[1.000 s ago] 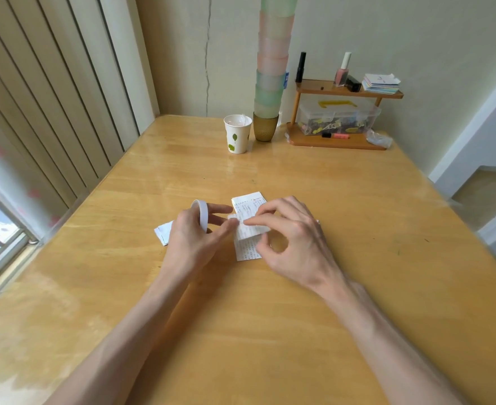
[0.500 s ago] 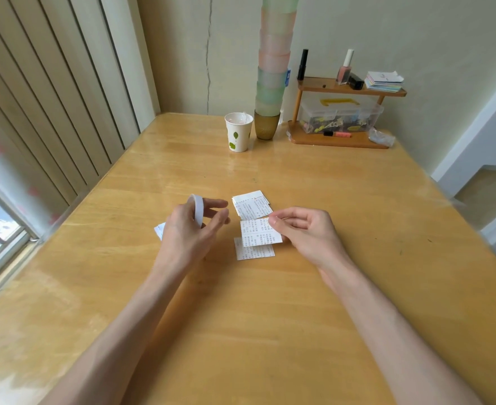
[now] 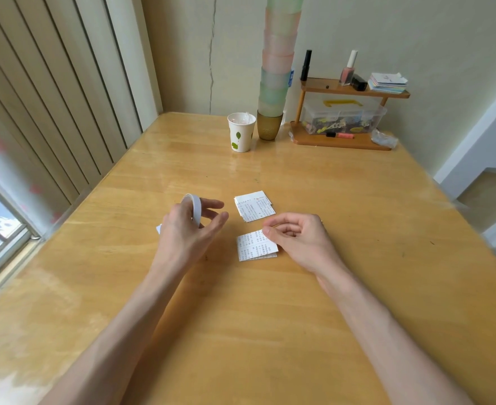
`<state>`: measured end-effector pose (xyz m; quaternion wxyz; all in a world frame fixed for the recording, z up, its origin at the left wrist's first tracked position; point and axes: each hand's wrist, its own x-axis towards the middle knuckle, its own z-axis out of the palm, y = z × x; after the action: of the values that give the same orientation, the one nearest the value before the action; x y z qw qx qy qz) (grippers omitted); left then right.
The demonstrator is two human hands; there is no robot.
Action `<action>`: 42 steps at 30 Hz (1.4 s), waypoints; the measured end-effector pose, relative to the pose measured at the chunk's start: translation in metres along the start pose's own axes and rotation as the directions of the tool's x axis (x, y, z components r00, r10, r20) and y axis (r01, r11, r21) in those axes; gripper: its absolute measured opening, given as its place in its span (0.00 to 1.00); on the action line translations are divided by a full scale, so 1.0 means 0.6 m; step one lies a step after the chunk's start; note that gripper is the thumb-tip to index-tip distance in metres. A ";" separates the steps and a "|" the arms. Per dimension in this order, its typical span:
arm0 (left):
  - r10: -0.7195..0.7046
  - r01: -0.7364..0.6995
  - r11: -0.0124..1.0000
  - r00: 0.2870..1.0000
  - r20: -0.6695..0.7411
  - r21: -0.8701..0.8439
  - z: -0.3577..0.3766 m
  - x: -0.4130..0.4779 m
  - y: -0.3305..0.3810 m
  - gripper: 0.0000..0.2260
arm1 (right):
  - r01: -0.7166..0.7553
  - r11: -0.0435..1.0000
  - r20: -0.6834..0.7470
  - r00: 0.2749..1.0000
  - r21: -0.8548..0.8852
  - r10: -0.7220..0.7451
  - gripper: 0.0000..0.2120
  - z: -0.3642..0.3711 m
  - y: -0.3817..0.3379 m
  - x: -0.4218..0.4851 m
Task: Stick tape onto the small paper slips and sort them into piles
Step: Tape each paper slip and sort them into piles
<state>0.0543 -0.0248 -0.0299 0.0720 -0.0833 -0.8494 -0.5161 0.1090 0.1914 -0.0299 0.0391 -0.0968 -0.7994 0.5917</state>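
Note:
My left hand (image 3: pixel 188 232) grips a white tape roll (image 3: pixel 193 208) upright above the table, left of the slips. Two small piles of printed paper slips lie mid-table: a far pile (image 3: pixel 254 206) and a near pile (image 3: pixel 254 247). My right hand (image 3: pixel 299 239) has its fingers curled, and thumb and forefinger pinch the top right corner of the top slip on the near pile. That slip lies almost flat. A corner of another slip (image 3: pixel 158 228) peeks out from under my left hand.
At the back of the wooden table (image 3: pixel 343 206) stand a paper cup (image 3: pixel 240 135), a tall stack of pastel cups (image 3: pixel 274 83) and a small wooden shelf (image 3: pixel 343 141) with a plastic box and bottles. Blinds and a window run along the left.
My right hand has brought one slip from beside the far pile down onto the near pile. My left hand has kept hold of the tape roll and barely moved.

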 end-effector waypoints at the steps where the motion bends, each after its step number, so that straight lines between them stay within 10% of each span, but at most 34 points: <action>1: 0.004 -0.004 1.000 1.000 0.000 0.001 0.000 0.000 0.001 0.06 | 0.003 1.000 -0.002 1.000 -0.007 -0.003 0.01 0.000 0.001 0.001; 42: 0.001 -0.060 0.975 0.964 0.267 0.212 0.012 -0.006 -0.007 0.08 | 0.058 0.983 -0.063 0.996 -0.177 -0.070 0.03 0.014 0.008 0.001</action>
<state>0.0566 -0.0204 -0.0373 -0.0254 -0.1564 -0.9016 -0.4026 0.1072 0.1848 -0.0370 0.0769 -0.0943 -0.8491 0.5140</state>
